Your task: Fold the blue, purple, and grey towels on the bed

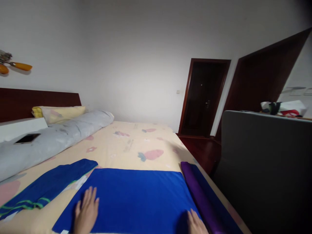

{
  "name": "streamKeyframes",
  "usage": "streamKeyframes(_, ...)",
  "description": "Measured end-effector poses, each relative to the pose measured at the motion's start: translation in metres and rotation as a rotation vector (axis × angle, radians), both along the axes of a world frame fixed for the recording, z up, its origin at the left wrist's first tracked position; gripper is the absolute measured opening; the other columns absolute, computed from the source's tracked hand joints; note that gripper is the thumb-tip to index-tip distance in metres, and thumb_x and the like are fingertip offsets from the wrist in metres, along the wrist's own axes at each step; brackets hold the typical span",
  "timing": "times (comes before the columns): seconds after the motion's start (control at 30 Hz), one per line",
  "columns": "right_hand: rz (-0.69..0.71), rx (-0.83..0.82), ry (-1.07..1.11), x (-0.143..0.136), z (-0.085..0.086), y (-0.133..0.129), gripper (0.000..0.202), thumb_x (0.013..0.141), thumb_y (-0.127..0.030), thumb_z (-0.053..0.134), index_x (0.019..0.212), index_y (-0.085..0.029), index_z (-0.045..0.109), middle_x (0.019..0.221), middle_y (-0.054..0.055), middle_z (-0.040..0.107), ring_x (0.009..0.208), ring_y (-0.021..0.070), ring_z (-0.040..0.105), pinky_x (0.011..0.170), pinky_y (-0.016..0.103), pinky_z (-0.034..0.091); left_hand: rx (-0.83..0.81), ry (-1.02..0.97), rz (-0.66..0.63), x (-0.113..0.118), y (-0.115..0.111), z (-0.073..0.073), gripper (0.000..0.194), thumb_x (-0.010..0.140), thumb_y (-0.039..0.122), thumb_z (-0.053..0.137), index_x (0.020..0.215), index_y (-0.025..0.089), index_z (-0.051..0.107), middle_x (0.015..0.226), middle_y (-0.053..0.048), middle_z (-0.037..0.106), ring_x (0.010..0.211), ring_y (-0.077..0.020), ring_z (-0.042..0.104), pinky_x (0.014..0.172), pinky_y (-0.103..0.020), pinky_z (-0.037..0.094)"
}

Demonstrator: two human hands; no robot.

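The bed (pixel 136 136) spreads beneath and beyond the blue cloth (pixel 136 201), and a grey panel (pixel 263 169) stands off to the cloth's right. A long grey bolster (pixel 73 130) lies beyond the cloth and to its left. The cloth itself lies flat right in front of me, under my 2 hands, its long axis seemingly running left to right. A blue piece with green stripes (pixel 53 182) lies beside its left edge, and a purple roll (pixel 197 191) runs along its right edge. My left hand (pixel 86 211) rests just inside the left edge, fingers spread and gripping nothing; my right hand (pixel 196 224), cut off by the view, has its fingers stretched out at the right edge, and whether it presses down I can't tell. Past the panel's top sits a small jumble (pixel 290 109); I can't tell whether any of it is a container
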State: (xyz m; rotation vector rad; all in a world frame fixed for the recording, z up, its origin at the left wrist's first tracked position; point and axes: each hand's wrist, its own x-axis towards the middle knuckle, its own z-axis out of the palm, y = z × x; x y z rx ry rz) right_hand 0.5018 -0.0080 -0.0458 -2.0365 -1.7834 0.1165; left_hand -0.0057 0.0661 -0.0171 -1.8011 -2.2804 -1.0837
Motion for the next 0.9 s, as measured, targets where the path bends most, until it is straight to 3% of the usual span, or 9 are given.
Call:
streamKeyframes(0.1,0.240,0.072,0.056,-0.077,0.042,0.021,0.053,0.093,-0.033,0.028,0.141,-0.020,0.046,0.151,0.005,0.039,0.138,0.0232,0.038,0.114,0.041,0.037,-0.096,0.190,-0.327,0.077,0.000,0.018,0.056,0.096,0.037,0.023,0.151,0.026,0.028,0.156,-0.001,0.033,0.145,-0.0201,0.023,0.117,-0.041,0.024)
streamKeyframes(0.2,0.443,0.042,0.085,-0.145,0.071,0.038,0.052,0.096,-0.031,0.028,0.145,-0.021,0.039,0.154,0.005,0.033,0.142,0.0217,0.029,0.117,0.043,0.029,-0.172,0.242,-0.543,0.147,0.000,0.023,0.055,0.097,0.031,0.020,0.152,0.028,0.022,0.158,0.001,0.026,0.146,-0.0188,0.021,0.118,-0.043,0.024)
streamKeyframes(0.3,0.519,-0.032,0.098,-0.175,0.074,0.050,0.053,0.095,-0.027,0.032,0.147,-0.021,0.035,0.154,0.005,0.031,0.144,0.0212,0.026,0.118,0.042,0.026,-0.281,0.273,-0.665,0.188,0.000,0.013,0.057,0.095,0.027,0.026,0.151,0.028,0.020,0.158,-0.001,0.022,0.146,-0.0221,0.021,0.118,-0.049,0.024)
streamKeyframes(0.37,0.507,-0.055,0.087,-0.174,0.067,0.053,0.052,0.095,-0.032,0.037,0.146,-0.024,0.036,0.154,0.004,0.030,0.143,0.0235,0.026,0.119,0.045,0.025,-0.331,0.275,-0.662,0.193,0.001,0.004,0.057,0.094,0.031,0.028,0.151,0.030,0.021,0.158,-0.002,0.022,0.146,-0.0233,0.021,0.117,-0.051,0.023)
streamKeyframes(0.47,0.441,-0.038,0.050,-0.150,0.054,0.052,0.054,0.095,-0.050,0.037,0.144,-0.028,0.040,0.154,0.004,0.030,0.143,0.0269,0.027,0.118,0.051,0.024,-0.377,0.263,-0.566,0.171,0.001,-0.001,0.056,0.094,0.044,0.029,0.150,0.035,0.025,0.158,0.001,0.021,0.146,-0.0238,0.019,0.117,-0.053,0.019)
streamKeyframes(0.57,0.315,-0.014,0.001,-0.108,0.042,0.044,0.058,0.093,-0.059,0.034,0.144,-0.030,0.040,0.154,0.004,0.031,0.143,0.0263,0.027,0.117,0.052,0.025,-0.428,0.257,-0.369,0.120,-0.001,0.002,0.059,0.093,0.050,0.027,0.150,0.034,0.026,0.159,0.000,0.019,0.147,-0.0242,0.016,0.117,-0.053,0.015)
streamKeyframes(0.77,0.034,-0.001,-0.042,-0.008,0.015,0.021,0.065,0.089,-0.060,0.040,0.145,-0.029,0.038,0.155,0.004,0.032,0.144,0.0257,0.026,0.117,0.050,0.025,-0.463,0.162,0.051,-0.007,-0.012,-0.006,0.064,0.091,0.049,0.029,0.152,0.032,0.018,0.160,-0.001,0.020,0.146,-0.0212,0.020,0.114,-0.050,0.022)
streamKeyframes(0.83,0.001,-0.013,-0.009,0.013,0.009,0.017,0.069,0.088,-0.059,0.038,0.147,-0.024,0.036,0.156,0.005,0.029,0.144,0.0240,0.024,0.116,0.044,0.030,-0.431,0.116,0.143,-0.036,-0.014,-0.010,0.063,0.089,0.045,0.034,0.151,0.041,0.018,0.158,0.003,0.028,0.145,-0.0203,0.025,0.113,-0.050,0.026)
streamKeyframes(0.9,-0.032,-0.047,-0.005,0.021,0.006,0.017,0.072,0.088,-0.057,0.035,0.147,-0.017,0.035,0.157,0.007,0.029,0.145,0.0238,0.024,0.114,0.041,0.035,-0.414,0.104,0.203,-0.050,-0.014,-0.012,0.064,0.087,0.042,0.039,0.148,0.047,0.020,0.154,0.005,0.037,0.144,-0.0229,0.026,0.111,-0.053,0.027)
